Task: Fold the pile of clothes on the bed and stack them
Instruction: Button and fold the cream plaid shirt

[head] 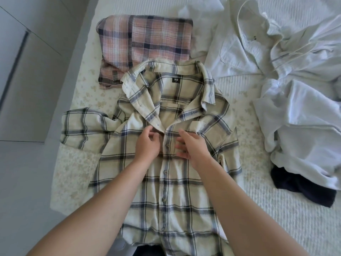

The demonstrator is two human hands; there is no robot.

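Note:
A cream plaid shirt (pixel 171 191) lies face up on the bed, collar away from me, its placket buttoned from the chest down. My left hand (pixel 147 143) rests at the top of the placket with its fingers curled at the fabric edge near a button. My right hand (pixel 191 146) lies on the chest just right of the placket, fingers spread loosely. Behind the collar sits a folded pink plaid garment (pixel 145 39). A heap of unfolded white clothes (pixel 276 74) covers the right side of the bed.
A dark navy garment (pixel 302 185) pokes out from under the white heap at the right. The bed (pixel 79 100) has a pale patterned cover; its left edge drops to a grey floor (pixel 27 163). A wardrobe door (pixel 24 71) stands at the left.

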